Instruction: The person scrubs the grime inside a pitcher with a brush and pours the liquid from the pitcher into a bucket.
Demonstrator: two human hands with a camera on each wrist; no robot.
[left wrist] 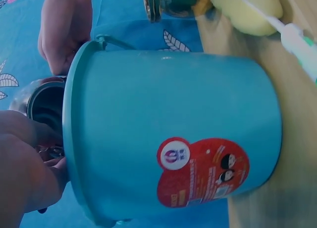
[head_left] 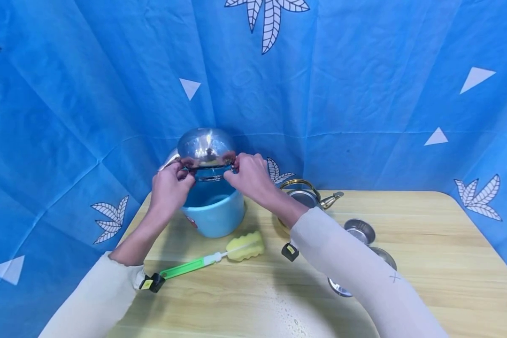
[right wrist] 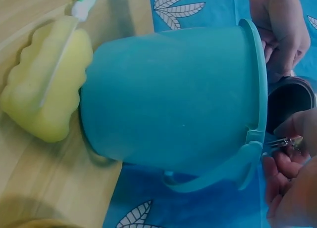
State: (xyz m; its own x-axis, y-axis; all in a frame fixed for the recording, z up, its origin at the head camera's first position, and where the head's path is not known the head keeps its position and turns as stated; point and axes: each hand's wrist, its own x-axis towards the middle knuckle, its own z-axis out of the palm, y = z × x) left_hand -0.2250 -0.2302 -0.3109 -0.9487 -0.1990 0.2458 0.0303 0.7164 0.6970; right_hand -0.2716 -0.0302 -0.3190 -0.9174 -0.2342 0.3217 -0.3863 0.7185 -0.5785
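Observation:
A shiny silver metal kettle (head_left: 207, 148) is held tipped over the light blue bucket (head_left: 217, 217), its opening turned down toward the bucket. Part of what looks like its spout (head_left: 169, 158) shows behind the left hand. My left hand (head_left: 169, 185) grips the kettle's left side near the rim. On the opposite side my right hand (head_left: 251, 176) pinches a small metal fitting (right wrist: 283, 142) at the kettle's edge. In the left wrist view, the bucket's rim hides part of the left fingertips and the kettle's dark mouth (left wrist: 47, 104).
A yellow sponge brush (head_left: 245, 246) with a green handle lies before the bucket. To the right stands a kettle with a gold handle (head_left: 300, 183), partly behind the right forearm. Several small metal cups or lids (head_left: 360, 230) sit farther right. Water drops (head_left: 295, 324) dot the table's front.

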